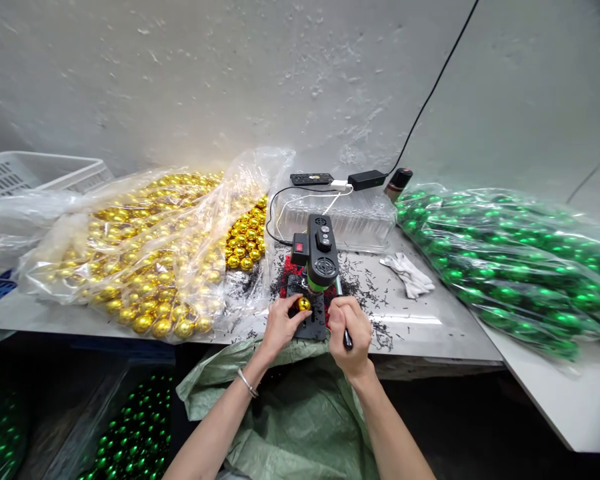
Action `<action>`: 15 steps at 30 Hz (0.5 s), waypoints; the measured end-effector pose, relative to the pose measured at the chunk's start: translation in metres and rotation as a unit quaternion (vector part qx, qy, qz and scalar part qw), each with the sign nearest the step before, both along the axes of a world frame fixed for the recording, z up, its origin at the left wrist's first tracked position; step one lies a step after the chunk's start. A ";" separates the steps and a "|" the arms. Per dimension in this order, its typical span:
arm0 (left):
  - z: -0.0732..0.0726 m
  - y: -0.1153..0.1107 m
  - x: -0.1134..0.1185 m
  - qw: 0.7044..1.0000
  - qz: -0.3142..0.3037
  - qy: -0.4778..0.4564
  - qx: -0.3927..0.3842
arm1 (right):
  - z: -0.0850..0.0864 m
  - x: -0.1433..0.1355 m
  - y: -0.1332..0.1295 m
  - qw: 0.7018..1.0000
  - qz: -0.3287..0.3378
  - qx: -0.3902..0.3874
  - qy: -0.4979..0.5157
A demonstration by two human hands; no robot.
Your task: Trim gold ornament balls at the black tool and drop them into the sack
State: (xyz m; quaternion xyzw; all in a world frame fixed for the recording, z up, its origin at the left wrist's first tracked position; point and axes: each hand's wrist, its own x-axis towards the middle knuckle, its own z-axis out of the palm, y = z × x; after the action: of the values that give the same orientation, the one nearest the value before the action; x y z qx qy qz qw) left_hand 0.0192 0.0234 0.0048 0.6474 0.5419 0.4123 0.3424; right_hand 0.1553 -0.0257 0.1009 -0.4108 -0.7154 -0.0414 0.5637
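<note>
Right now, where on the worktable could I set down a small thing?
Bare room: front right of the worktable, between the white glove, bag of green balls and front edge; also the white board before that bag. Crowded: left, under the bag of gold balls; centre, around the black machine, left hand and right hand, amid black scraps.

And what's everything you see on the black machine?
The black machine stands on the table, amid black bits. Its rounded top looks plastic, with two round grilles, small buttons between them, and a side box with a red switch and a black cable. Green shows underneath; a dark slotted plate lies at its foot. The right hand grips its lever.
</note>
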 end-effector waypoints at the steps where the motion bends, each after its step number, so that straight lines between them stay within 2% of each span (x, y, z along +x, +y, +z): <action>1: 0.001 -0.001 0.001 1.000 -0.003 0.016 0.019 | 0.000 0.000 0.000 1.000 0.000 0.000 -0.001; 4: 0.000 -0.002 0.003 0.997 -0.018 0.034 0.060 | -0.001 -0.001 -0.001 1.000 -0.001 0.001 0.003; 8: -0.002 0.000 0.002 0.996 -0.037 0.027 0.076 | -0.006 -0.001 -0.002 1.000 0.001 0.002 0.013; 15: -0.006 0.000 0.003 0.996 -0.028 0.026 0.082 | -0.033 -0.002 0.005 0.999 0.010 0.045 0.012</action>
State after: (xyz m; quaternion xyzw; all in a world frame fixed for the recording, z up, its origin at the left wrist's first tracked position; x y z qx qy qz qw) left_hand 0.0218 0.0229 -0.0008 0.6987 0.4963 0.4288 0.2857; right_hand 0.1538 -0.0208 0.0682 -0.3783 -0.7098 -0.0633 0.5908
